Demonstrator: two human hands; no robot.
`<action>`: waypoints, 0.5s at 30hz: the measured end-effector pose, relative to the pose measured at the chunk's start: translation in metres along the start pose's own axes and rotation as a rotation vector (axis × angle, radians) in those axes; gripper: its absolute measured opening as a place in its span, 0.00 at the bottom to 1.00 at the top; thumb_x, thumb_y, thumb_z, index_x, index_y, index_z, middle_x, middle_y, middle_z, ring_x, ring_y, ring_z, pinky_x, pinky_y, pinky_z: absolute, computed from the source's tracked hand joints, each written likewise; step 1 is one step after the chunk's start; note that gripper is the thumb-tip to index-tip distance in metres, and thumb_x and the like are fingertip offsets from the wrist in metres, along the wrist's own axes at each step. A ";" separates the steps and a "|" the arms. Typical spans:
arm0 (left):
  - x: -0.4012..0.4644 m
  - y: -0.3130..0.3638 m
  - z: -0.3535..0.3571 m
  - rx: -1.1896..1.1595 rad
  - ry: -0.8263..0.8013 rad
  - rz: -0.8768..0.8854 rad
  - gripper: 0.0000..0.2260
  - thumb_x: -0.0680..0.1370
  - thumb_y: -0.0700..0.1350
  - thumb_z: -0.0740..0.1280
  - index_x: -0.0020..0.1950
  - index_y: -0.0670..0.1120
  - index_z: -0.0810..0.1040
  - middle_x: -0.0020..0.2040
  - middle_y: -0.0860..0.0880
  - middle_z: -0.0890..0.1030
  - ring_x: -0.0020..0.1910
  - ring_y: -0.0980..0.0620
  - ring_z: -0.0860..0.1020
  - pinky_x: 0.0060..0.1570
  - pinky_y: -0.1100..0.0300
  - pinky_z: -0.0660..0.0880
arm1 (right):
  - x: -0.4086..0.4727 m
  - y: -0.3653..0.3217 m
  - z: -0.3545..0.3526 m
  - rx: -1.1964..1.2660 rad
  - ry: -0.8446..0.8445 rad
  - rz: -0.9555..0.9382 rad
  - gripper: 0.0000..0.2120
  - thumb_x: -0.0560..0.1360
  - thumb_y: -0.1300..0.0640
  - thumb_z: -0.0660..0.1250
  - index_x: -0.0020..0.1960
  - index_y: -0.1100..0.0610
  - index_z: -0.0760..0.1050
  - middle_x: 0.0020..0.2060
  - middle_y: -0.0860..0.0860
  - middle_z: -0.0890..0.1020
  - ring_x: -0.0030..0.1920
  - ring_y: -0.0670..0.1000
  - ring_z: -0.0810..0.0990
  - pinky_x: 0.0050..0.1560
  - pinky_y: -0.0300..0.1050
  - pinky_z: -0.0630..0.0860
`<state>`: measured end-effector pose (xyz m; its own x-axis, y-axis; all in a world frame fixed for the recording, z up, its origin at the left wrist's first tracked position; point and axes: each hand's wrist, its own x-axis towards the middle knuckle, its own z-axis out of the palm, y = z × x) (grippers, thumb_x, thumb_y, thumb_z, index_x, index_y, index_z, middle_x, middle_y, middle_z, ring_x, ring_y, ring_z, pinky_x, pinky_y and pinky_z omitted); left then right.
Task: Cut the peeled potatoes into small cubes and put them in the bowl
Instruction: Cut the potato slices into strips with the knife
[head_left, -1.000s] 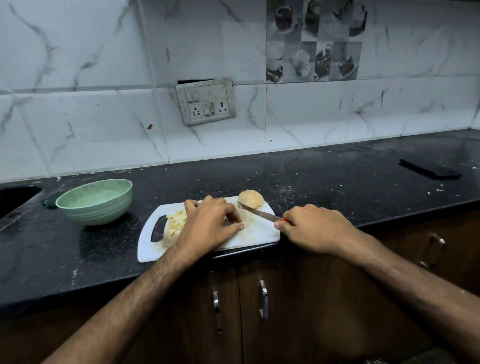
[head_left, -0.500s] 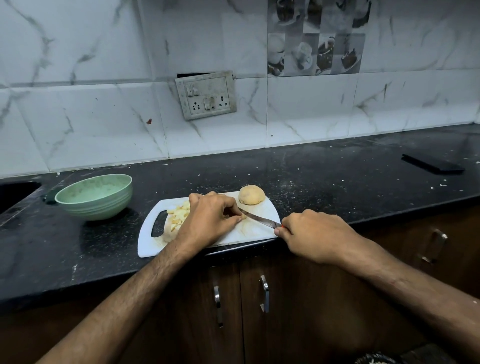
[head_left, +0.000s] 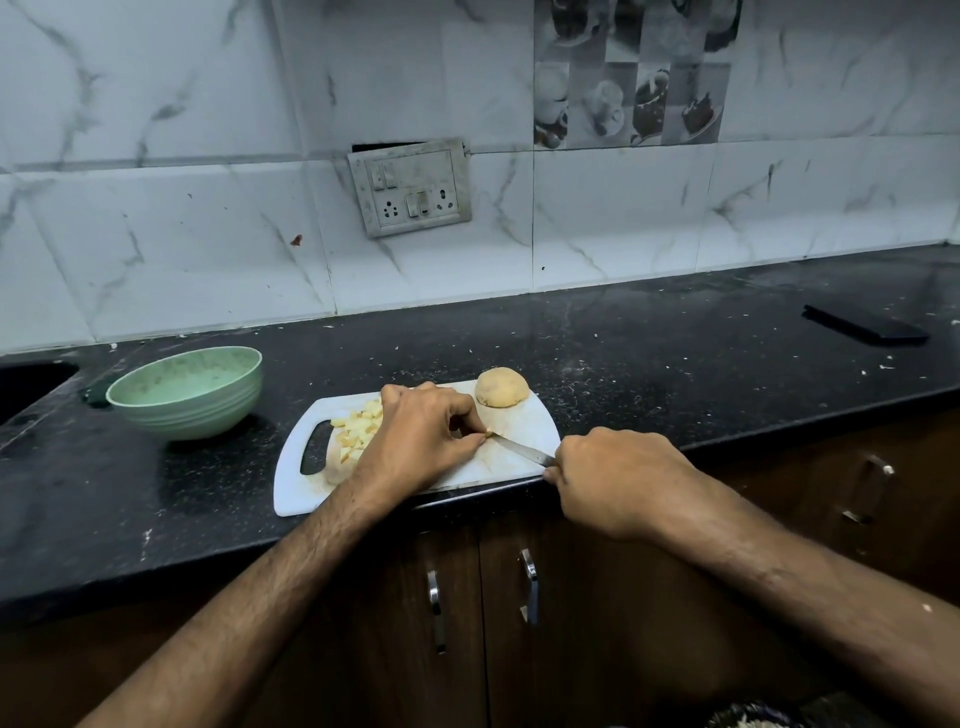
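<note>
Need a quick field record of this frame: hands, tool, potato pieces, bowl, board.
left hand: fingers curled over a small potato piece on the board
right hand: grips the handle of a metal-bladed knife
knife: blade tip at the piece under the left fingers
white plastic cutting board: on the black speckled counter, at its front edge
cubes: pile of yellow potato cubes on the board's left part
uncut potato: peeled round potato at the board's far corner
pale green bowl: left of the board; no cubes visible inside
</note>
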<state>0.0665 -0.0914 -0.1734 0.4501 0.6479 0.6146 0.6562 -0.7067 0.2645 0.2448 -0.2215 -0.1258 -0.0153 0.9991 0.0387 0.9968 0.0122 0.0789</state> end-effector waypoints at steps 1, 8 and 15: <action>-0.001 0.000 0.000 0.004 0.003 0.001 0.06 0.72 0.49 0.77 0.38 0.54 0.83 0.35 0.63 0.79 0.45 0.59 0.77 0.49 0.57 0.53 | -0.002 -0.001 0.001 -0.020 0.012 -0.007 0.14 0.82 0.48 0.54 0.58 0.54 0.73 0.55 0.53 0.79 0.55 0.58 0.79 0.45 0.49 0.68; -0.002 -0.001 -0.002 -0.003 0.004 -0.028 0.03 0.73 0.50 0.77 0.41 0.57 0.85 0.38 0.65 0.80 0.48 0.59 0.76 0.50 0.56 0.54 | -0.008 0.003 0.006 -0.071 0.149 -0.019 0.16 0.83 0.47 0.51 0.57 0.52 0.75 0.53 0.53 0.80 0.53 0.58 0.80 0.44 0.50 0.69; -0.001 -0.005 0.000 -0.032 0.000 -0.095 0.02 0.73 0.50 0.76 0.44 0.57 0.85 0.40 0.65 0.82 0.49 0.64 0.79 0.53 0.55 0.56 | -0.003 0.008 -0.007 0.056 0.104 0.016 0.18 0.83 0.43 0.50 0.54 0.52 0.74 0.52 0.54 0.80 0.52 0.58 0.79 0.44 0.50 0.67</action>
<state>0.0631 -0.0886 -0.1750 0.3866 0.7121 0.5860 0.6762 -0.6510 0.3449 0.2528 -0.2247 -0.1188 -0.0044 0.9897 0.1428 0.9998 0.0014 0.0214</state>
